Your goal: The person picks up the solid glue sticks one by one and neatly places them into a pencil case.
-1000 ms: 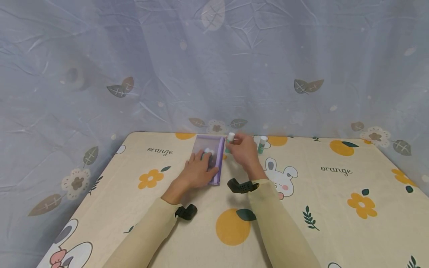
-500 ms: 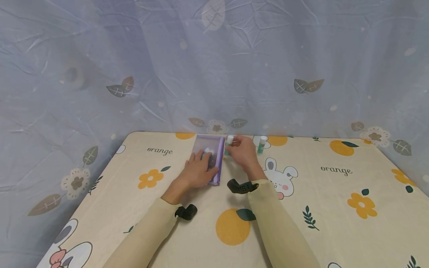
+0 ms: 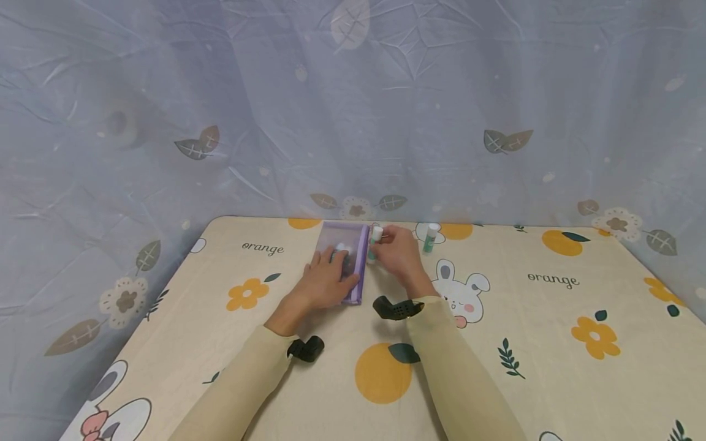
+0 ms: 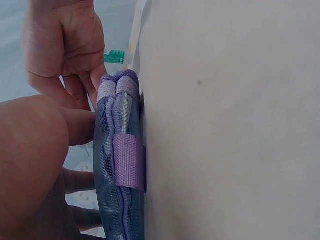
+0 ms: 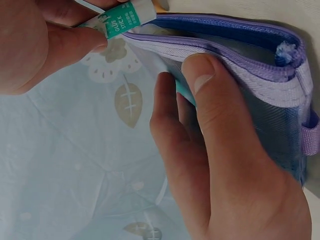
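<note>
A purple-edged mesh zip pouch (image 3: 336,233) lies on the table, its zip side gaping in the right wrist view. My left hand (image 3: 322,285) rests on top of it with fingers spread and thumb along the zip edge. Under those fingers shows the white end of a glue stick (image 3: 340,247) in the pouch. Just right of the opening, my right hand (image 3: 401,252) pinches a green-and-white glue stick (image 5: 120,22) between thumb and fingers. It is held white cap up, its lower end right at the zip edge. Another glue stick (image 3: 431,237) stands upright to the right.
A patterned cloth (image 3: 496,318) covers the table, printed with oranges, flowers and rabbits. Behind the table's far edge hangs a grey-blue curtain (image 3: 441,110). Each wrist wears a black camera, such as the right wrist camera (image 3: 394,307).
My right hand has lowered the glue stick and brought it slightly left, closer to the pouch's zip edge. The left hand, the pouch and the standing glue stick have stayed in place.
</note>
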### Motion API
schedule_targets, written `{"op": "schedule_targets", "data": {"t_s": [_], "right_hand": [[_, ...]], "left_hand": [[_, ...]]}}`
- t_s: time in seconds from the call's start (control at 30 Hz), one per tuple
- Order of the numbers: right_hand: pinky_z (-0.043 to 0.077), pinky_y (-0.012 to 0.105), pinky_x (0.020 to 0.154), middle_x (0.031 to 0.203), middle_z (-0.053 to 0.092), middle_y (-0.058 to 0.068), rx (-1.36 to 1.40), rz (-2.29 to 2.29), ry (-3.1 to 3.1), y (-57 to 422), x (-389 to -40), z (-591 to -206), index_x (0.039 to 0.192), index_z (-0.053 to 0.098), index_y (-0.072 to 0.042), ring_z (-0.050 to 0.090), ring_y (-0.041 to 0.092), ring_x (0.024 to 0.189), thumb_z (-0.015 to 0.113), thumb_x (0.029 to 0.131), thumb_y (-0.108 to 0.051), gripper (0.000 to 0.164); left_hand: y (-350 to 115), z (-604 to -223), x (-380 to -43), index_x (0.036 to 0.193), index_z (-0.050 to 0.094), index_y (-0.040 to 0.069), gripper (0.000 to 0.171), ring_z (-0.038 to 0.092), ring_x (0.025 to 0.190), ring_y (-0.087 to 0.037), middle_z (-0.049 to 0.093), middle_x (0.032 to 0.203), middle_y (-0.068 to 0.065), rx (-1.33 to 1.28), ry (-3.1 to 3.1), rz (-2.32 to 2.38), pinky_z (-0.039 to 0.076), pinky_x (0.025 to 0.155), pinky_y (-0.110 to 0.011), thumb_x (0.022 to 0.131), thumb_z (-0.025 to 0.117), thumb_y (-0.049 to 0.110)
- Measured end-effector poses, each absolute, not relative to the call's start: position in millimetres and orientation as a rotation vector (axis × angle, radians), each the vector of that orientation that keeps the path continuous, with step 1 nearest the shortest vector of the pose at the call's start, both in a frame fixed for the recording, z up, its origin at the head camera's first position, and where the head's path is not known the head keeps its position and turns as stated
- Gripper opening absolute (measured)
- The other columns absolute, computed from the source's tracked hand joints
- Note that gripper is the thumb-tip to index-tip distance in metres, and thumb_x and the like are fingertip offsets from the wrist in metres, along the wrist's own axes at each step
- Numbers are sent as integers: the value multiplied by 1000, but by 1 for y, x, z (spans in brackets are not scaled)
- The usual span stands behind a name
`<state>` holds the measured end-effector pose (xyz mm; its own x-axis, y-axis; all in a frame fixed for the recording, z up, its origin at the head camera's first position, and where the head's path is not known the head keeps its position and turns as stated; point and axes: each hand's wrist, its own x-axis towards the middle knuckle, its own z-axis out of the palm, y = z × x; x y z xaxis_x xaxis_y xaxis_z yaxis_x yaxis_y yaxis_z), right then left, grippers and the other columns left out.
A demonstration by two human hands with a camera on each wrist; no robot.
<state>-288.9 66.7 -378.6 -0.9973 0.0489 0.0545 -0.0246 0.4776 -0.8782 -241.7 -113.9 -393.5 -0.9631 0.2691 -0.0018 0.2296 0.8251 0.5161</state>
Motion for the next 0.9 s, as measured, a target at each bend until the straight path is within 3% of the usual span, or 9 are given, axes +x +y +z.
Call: {"op": "schedule_targets", "data": {"t_s": [0.57, 0.9], "right_hand": [[53, 31, 83, 120, 78, 19, -20, 1566, -2670, 67, -290, -382, 118, 74, -2, 71, 28, 106, 74, 90, -10, 29], [50, 21, 70, 117, 78, 20, -27, 1708, -2614, 64, -291, -385, 119, 73, 0, 69, 20, 93, 75, 91, -8, 29]], "left_hand": [[-115, -392, -244, 162, 36, 0, 71, 22, 161, -50, 28, 171, -30, 401, 2926, 823, 23, 127, -70, 107, 56, 40], [-116, -394, -245, 162, 34, -3, 73, 19, 161, -53, 26, 171, -32, 405, 2919, 832, 22, 127, -72, 107, 54, 41]]}}
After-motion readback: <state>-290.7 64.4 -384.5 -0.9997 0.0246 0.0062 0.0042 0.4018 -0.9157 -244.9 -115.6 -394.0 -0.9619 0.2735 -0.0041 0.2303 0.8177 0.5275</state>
